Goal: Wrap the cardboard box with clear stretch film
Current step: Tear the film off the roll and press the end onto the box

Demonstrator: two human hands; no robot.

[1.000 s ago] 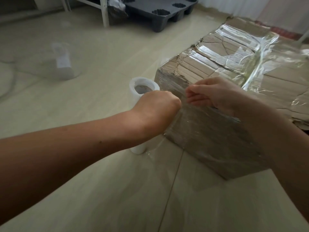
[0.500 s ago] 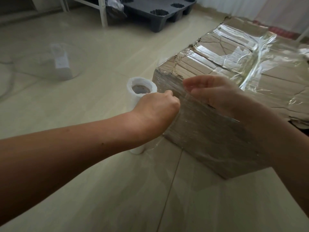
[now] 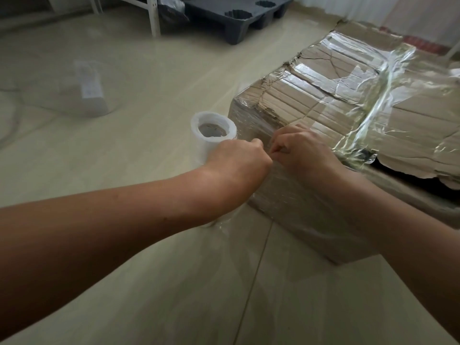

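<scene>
A worn cardboard box point(image 3: 323, 103) lies on the floor at the right, its top and near side covered in shiny clear stretch film point(image 3: 373, 95). The white roll of film point(image 3: 211, 130) stands upright on the floor just left of the box's near corner. My left hand point(image 3: 239, 160) is a closed fist gripping the film in front of that corner. My right hand point(image 3: 303, 150) pinches the film right beside it, knuckles almost touching the left. The stretched film between roll and hands is nearly invisible.
A dark plastic pallet point(image 3: 236, 18) and white frame legs point(image 3: 154, 18) stand at the back. A pale translucent object point(image 3: 89, 88) and a cable point(image 3: 10, 115) lie on the tiled floor at the left. A torn box flap point(image 3: 418, 163) hangs open at right.
My right hand has dropped from above the box edge and closed in on my left fist, now pinching the film. The left fist has stayed at the corner.
</scene>
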